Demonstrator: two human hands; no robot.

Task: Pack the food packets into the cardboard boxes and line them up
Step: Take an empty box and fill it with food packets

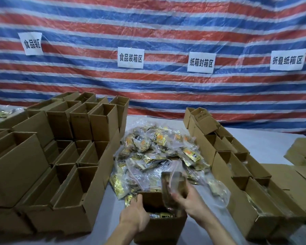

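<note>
- Cardboard box [160, 228] sits right between my two hands, open at the top, with a few packets already showing inside near the rim.
- My left hand [134, 216] grips the box's left wall, fingers curled over the edge, and I read that as steadying it.
- My right hand [187, 200] pinches a clear bag of packets [173, 186] and holds it upright, its lower end dipping into the opening. The bag is blurred, so I cannot tell exactly how the fingers lie on it.
- Just beyond both hands lies the pile of food packets [157, 152], gold and orange, loose on the surface [109, 200].
- Out past my left hand stand stacked empty boxes [72, 218]; past my right hand runs a row of filled boxes [268, 227].
- Step in hand, as I judge it: loading this box, somewhere mid-fill.
- Next move calls for easing the bag down flat beside what is already in there while the left hand braces the wall. The film is slippery and floppy, so it could catch on the rim.
- Once full, this box wants sliding over towards the row on the right-hand side.
</note>
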